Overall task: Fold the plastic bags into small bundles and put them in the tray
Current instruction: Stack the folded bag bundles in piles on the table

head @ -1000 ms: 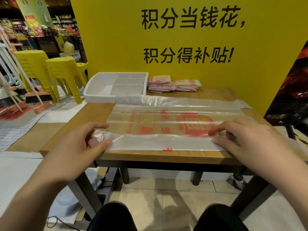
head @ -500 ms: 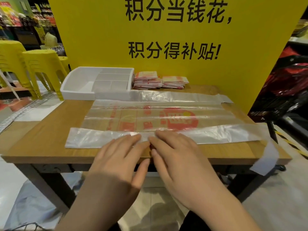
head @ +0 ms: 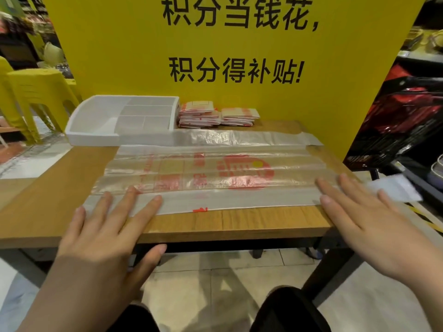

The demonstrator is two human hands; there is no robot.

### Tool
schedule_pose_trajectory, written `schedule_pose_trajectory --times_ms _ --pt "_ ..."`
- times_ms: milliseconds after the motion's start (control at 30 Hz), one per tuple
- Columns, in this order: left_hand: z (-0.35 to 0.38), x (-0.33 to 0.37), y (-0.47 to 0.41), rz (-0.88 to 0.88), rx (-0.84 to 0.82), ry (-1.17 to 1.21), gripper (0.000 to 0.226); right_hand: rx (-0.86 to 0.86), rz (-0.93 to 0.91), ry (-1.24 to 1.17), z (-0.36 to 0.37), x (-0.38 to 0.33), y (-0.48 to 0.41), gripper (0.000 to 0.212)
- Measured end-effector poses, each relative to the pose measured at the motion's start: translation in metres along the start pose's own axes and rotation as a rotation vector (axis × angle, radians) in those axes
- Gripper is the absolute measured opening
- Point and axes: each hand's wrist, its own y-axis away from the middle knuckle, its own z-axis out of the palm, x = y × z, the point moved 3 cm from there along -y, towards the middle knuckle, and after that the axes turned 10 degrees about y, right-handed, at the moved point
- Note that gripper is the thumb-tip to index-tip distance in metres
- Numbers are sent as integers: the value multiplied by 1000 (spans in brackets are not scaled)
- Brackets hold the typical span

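A clear plastic bag (head: pixel 211 173) with red print lies flat across the wooden table (head: pixel 239 221), its near long edge folded over into a strip. My left hand (head: pixel 107 226) presses flat on the strip's left end with straight fingers. Flat too, my right hand (head: pixel 359 212) lies on the strip's right end by the table's corner. A white divided tray (head: pixel 96 130) stands at the back left. Folded bag bundles (head: pixel 215 115) are stacked beside it against the yellow board.
A yellow sign board (head: pixel 239 56) stands right behind the table. Yellow stools (head: pixel 31 97) are to the left, a red and black rack (head: pixel 402 121) to the right. The bag's handle end (head: pixel 395 188) hangs off the right table edge. My knees are below the near edge.
Both hands slid apart from the middle of the folded strip to its two ends, smoothing it flat. The strip now lies flatter and straighter along the near edge.
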Motion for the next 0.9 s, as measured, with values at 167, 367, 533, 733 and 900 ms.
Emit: schedule_pose_trajectory --times_ms 167,367,533,733,900 --pt "-2 16 -18 56 36 -78 84 143 -133 56 -10 -66 17 73" --pt "5 62 -32 229 43 -17 87 126 -462 -37 0 -148 23 60" --pt "6 26 -15 130 -33 21 82 121 -389 -5 5 -129 17 59" --pt "-5 -34 -1 -43 -144 36 76 114 -161 -11 2 -45 4 65" --pt "-11 -21 5 -61 -78 30 73 70 -174 27 3 -41 13 77"
